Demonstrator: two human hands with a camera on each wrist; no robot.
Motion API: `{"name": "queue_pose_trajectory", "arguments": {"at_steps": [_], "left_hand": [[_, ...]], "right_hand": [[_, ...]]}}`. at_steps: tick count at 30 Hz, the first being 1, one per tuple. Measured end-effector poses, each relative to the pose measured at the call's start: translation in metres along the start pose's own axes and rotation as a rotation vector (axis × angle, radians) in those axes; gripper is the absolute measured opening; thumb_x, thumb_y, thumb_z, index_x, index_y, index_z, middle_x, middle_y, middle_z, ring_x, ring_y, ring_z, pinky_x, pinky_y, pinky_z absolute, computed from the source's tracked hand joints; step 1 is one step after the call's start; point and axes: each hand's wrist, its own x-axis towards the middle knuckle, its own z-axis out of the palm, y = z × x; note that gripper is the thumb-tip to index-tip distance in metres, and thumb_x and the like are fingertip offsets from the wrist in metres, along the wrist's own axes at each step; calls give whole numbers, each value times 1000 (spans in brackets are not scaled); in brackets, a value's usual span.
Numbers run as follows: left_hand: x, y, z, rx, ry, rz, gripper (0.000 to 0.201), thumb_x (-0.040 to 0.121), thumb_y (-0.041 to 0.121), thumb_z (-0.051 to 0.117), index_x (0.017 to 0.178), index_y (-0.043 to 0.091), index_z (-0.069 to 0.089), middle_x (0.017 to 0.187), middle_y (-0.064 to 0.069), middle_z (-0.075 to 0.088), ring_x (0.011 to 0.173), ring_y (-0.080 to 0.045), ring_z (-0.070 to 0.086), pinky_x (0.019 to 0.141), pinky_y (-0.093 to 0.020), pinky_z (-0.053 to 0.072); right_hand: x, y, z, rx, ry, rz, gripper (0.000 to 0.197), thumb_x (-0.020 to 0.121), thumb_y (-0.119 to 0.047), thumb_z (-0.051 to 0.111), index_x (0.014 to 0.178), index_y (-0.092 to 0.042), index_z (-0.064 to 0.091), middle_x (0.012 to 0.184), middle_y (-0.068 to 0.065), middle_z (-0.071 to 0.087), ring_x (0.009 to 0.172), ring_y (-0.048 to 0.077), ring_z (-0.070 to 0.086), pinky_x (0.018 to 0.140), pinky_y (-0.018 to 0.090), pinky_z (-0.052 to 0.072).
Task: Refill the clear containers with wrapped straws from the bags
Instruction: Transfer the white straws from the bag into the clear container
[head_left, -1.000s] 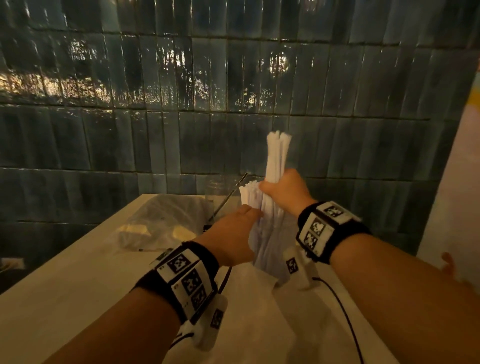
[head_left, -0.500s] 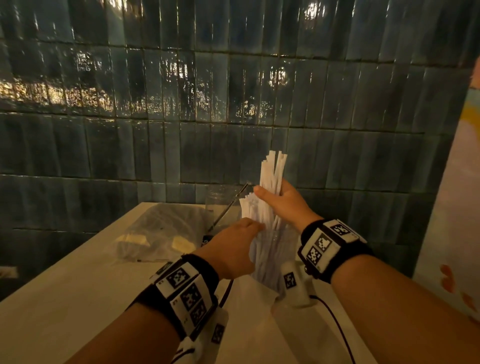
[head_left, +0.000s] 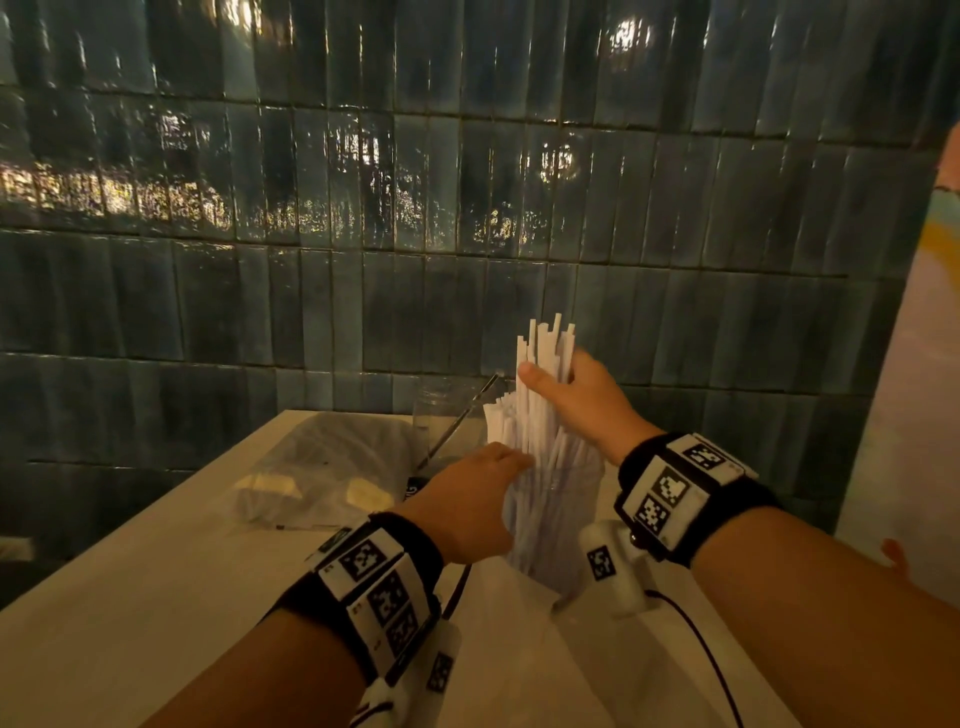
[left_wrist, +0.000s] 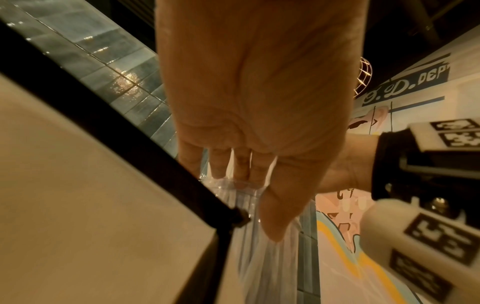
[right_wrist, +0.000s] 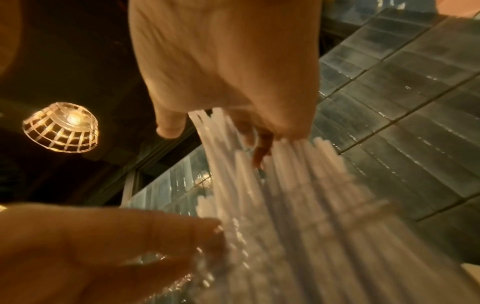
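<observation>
A bundle of white wrapped straws (head_left: 543, 343) stands upright in a clear container (head_left: 571, 499) on the table, just right of centre in the head view. My right hand (head_left: 550, 374) grips the bundle near its top, thumb across the front; the right wrist view shows the straws (right_wrist: 285, 195) fanning down from the right hand (right_wrist: 215, 131). My left hand (head_left: 488, 483) holds the container's left side near the rim. In the left wrist view, the left hand (left_wrist: 246, 195) has its fingers curled over the clear rim. More straws fill the container below.
A second clear container (head_left: 436, 415) with a thin dark stick stands behind, near the tiled wall (head_left: 467, 208). A crumpled clear plastic bag (head_left: 322, 467) lies to the left on the pale table (head_left: 130, 597). White paper (head_left: 519, 660) lies by the front edge.
The straw bundle has slid lower, with less of it sticking out above my right hand. My left hand has stayed on the container.
</observation>
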Motion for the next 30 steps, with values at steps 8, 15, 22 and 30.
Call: {"name": "queue_pose_trajectory", "arguments": {"at_steps": [8, 15, 22, 30], "left_hand": [[-1, -3, -1, -6, 2, -10, 80, 80, 22, 71, 146, 25, 28, 149, 2, 31, 134, -17, 33, 109, -31, 31], [-1, -4, 0, 11, 12, 6, 78, 80, 20, 69, 146, 23, 29, 147, 0, 34, 131, -18, 37, 106, -30, 33], [0, -4, 4, 5, 33, 37, 77, 78, 20, 69, 145, 22, 32, 144, -1, 38, 128, -17, 40, 103, -27, 35], [-1, -4, 4, -1, 35, 36, 79, 76, 18, 71, 145, 22, 32, 143, -1, 38, 126, -18, 42, 102, -29, 39]], "right_hand": [[17, -27, -3, -393, 154, -385, 50, 98, -25, 46, 146, -18, 32, 156, 1, 21, 140, 17, 26, 109, 28, 22], [-3, 3, 10, -562, -52, -252, 43, 103, -27, 30, 145, -17, 34, 146, 5, 43, 131, 21, 43, 105, 30, 33], [-20, 13, 9, -641, -164, -180, 45, 103, -30, 28, 147, -21, 30, 145, 6, 44, 131, 21, 42, 106, 34, 32], [-25, 14, 14, -467, -194, -116, 61, 100, -38, 36, 150, -36, 1, 153, 3, 31, 132, 23, 40, 106, 38, 34]]}}
